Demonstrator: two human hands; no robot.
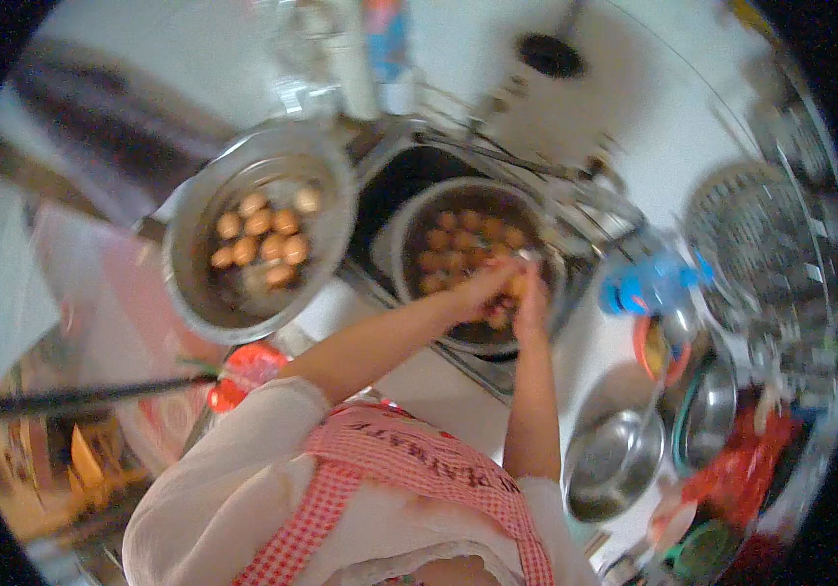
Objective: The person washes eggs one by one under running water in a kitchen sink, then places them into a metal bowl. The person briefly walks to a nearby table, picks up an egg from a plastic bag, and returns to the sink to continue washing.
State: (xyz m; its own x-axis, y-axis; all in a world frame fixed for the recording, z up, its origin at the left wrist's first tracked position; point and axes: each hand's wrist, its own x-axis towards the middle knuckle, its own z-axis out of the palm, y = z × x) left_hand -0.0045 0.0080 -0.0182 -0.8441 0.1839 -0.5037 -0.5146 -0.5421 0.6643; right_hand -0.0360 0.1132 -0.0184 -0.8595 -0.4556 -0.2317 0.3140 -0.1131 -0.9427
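My left hand [488,288] and my right hand [531,300] meet over a round metal pot [387,253]. Their fingers are close together, and something orange-brown shows between them; blur hides whether it is an egg and which hand grips it. Many brown eggs [463,240] lie inside the pot, below and beyond my fingers. To the left stands a large metal basin [177,278], where several more brown eggs [272,245] sit grouped in what looks like shallow water.
The pot rests within a black, metal-edged area [408,176]. Right of it are a blue plastic bottle [646,286], an orange-rimmed bowl [639,348], a steel bowl [613,461] and a red plastic bag [741,458]. A red bundle [250,373] lies near my left forearm.
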